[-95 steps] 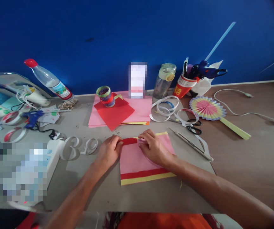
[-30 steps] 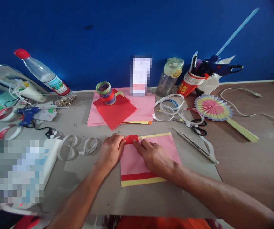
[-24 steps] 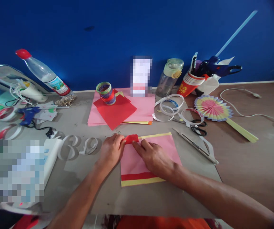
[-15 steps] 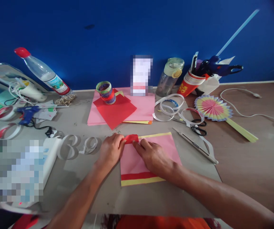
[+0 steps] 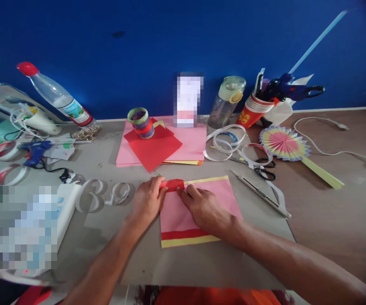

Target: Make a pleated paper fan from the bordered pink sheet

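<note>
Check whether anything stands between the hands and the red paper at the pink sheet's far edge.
Nothing visible does: the left hand touches the red paper at its left end, and the right hand is at its near edge.

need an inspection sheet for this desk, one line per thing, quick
Surface: grey tabletop, with a brown surface to its right.
Job's things: pink sheet with yellow top and bottom edges and a red band near the bottom; short red strip at its upper left.
Clutter: craft knife, paper fan, blue glue gun, red square on a pink stack.
Hands: left hand at the strip's left end; right hand at its right end; whether either pinches is unclear.
Cables: white cable loose on the brown surface.
Surroundings: blue wall behind, with a red-capped bottle tilted near it.
Spilled liquid: nothing seen.
</note>
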### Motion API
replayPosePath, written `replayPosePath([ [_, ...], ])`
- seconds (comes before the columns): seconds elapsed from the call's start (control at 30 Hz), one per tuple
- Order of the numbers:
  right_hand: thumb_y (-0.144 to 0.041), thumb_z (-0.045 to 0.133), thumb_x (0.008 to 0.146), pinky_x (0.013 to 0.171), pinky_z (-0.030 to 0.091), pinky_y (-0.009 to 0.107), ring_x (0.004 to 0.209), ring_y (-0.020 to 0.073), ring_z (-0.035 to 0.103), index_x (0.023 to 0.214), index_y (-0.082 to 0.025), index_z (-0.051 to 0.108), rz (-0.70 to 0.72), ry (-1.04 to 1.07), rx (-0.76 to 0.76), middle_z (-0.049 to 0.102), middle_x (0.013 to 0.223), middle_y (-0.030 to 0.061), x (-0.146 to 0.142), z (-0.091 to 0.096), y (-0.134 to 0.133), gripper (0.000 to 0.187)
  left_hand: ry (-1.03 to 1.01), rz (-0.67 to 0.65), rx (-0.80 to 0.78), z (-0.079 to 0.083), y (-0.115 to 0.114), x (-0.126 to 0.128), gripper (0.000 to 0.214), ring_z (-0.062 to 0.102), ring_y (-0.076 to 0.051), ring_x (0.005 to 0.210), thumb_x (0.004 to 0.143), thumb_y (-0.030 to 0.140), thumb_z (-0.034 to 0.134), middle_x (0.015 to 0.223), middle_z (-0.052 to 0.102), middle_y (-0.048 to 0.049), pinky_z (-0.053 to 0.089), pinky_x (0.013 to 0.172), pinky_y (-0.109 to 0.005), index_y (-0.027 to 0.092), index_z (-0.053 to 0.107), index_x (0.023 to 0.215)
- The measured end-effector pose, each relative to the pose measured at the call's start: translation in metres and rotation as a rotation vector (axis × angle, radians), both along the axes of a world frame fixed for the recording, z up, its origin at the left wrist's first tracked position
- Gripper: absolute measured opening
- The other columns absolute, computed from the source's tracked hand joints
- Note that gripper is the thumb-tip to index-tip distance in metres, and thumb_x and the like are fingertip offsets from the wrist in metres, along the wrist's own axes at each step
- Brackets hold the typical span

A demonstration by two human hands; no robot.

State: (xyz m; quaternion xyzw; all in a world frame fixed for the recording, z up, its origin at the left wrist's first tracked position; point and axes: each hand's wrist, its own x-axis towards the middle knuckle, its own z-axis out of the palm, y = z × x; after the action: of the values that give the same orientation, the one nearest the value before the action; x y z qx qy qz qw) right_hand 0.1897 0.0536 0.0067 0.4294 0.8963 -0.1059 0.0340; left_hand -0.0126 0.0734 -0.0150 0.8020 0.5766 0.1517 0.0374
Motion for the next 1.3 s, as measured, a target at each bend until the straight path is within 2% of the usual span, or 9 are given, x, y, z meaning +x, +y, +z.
replayPosePath([
  [0.4, -0.007, 0.04, 0.084, 0.069, 0.049, 0.03, 0.082, 0.0202, 0.06, 0.135, -0.004, 0.043, -0.028, 0.013, 0.017, 0.057, 0.109, 0.0179, 0.002, -0.003, -0.002, 0.051, -0.002, -0.043, 0.022, -0.003, -0.001, -0.004, 0.018, 0.064, -0.021, 0.081, 0.091, 0.024, 0.049, 0.101, 0.068, -0.0069, 0.048, 0.072, -0.031, 0.02, 0.053, 0.109],
  [0.67, -0.004, 0.04, 0.084, 0.071, 0.049, 0.028, 0.081, 0.0186, 0.059, 0.123, -0.007, 0.053, -0.056, 0.078, -0.022, 0.057, 0.107, 0.0154, 0.003, -0.005, -0.002, 0.042, -0.071, -0.061, -0.039, -0.001, -0.003, -0.008, 0.024, 0.064, -0.021, 0.088, 0.091, 0.018, 0.044, 0.101, 0.065, -0.0076, 0.049, 0.076, -0.032, 0.02, 0.049, 0.115],
  [0.73, -0.003, 0.04, 0.084, 0.073, 0.049, 0.026, 0.082, 0.0175, 0.059, 0.12, -0.008, 0.055, -0.079, 0.167, -0.043, 0.057, 0.104, 0.0138, 0.004, -0.006, -0.002, 0.039, -0.08, -0.059, -0.058, -0.002, -0.002, -0.009, 0.026, 0.063, -0.021, 0.089, 0.091, 0.017, 0.043, 0.103, 0.064, -0.0075, 0.049, 0.078, -0.032, 0.021, 0.048, 0.116],
  [0.83, -0.005, 0.038, 0.086, 0.077, 0.049, 0.025, 0.086, 0.016, 0.059, 0.113, -0.011, 0.06, -0.133, 0.469, -0.082, 0.059, 0.097, 0.0103, 0.011, 0.003, 0.002, 0.035, -0.08, -0.059, -0.068, -0.003, 0.0, -0.01, 0.029, 0.064, -0.021, 0.09, 0.089, 0.016, 0.044, 0.105, 0.065, -0.0078, 0.05, 0.078, -0.033, 0.02, 0.047, 0.117],
  [0.93, -0.011, 0.039, 0.089, 0.075, 0.048, 0.025, 0.082, 0.0141, 0.06, 0.113, -0.015, 0.062, -0.252, 0.771, -0.136, 0.061, 0.089, 0.0055, 0.031, 0.028, 0.009, 0.033, -0.09, -0.053, -0.066, -0.005, 0.002, -0.011, 0.029, 0.064, -0.022, 0.087, 0.087, 0.015, 0.045, 0.103, 0.065, -0.0082, 0.05, 0.077, -0.034, 0.019, 0.049, 0.115],
  [1.0, -0.019, 0.041, 0.091, 0.066, 0.048, 0.024, 0.073, 0.0131, 0.059, 0.113, -0.017, 0.063, -0.342, 0.815, -0.131, 0.062, 0.087, 0.0042, 0.054, 0.045, 0.013, 0.03, -0.109, -0.048, -0.058, -0.006, 0.003, -0.011, 0.028, 0.064, -0.023, 0.085, 0.086, 0.016, 0.045, 0.1, 0.066, -0.0085, 0.051, 0.075, -0.035, 0.019, 0.051, 0.113],
  [1.07, -0.023, 0.044, 0.09, 0.069, 0.047, 0.026, 0.079, 0.0149, 0.06, 0.112, -0.017, 0.064, -0.418, 0.713, -0.027, 0.064, 0.093, 0.0054, 0.082, 0.052, 0.014, 0.03, -0.134, -0.045, -0.048, -0.007, 0.004, -0.011, 0.028, 0.065, -0.024, 0.084, 0.086, 0.017, 0.045, 0.101, 0.066, -0.009, 0.051, 0.075, -0.036, 0.019, 0.052, 0.112],
  [1.13, -0.024, 0.046, 0.089, 0.07, 0.047, 0.028, 0.078, 0.0167, 0.059, 0.112, -0.017, 0.063, -0.482, 0.529, 0.079, 0.063, 0.09, 0.0061, 0.111, 0.046, 0.01, 0.03, -0.161, -0.049, -0.041, -0.009, 0.004, -0.011, 0.027, 0.065, -0.024, 0.085, 0.086, 0.018, 0.045, 0.102, 0.066, -0.0091, 0.051, 0.077, -0.037, 0.019, 0.053, 0.112],
  [1.3, -0.024, 0.05, 0.084, 0.085, 0.047, 0.042, 0.099, 0.0285, 0.057, 0.114, -0.013, 0.061, -0.552, 0.032, 0.188, 0.061, 0.108, 0.0154, 0.16, -0.001, -0.012, 0.033, -0.202, -0.044, -0.035, -0.012, 0.002, -0.011, 0.025, 0.064, -0.023, 0.087, 0.086, 0.019, 0.047, 0.098, 0.066, -0.0067, 0.05, 0.078, -0.035, 0.021, 0.055, 0.11],
])
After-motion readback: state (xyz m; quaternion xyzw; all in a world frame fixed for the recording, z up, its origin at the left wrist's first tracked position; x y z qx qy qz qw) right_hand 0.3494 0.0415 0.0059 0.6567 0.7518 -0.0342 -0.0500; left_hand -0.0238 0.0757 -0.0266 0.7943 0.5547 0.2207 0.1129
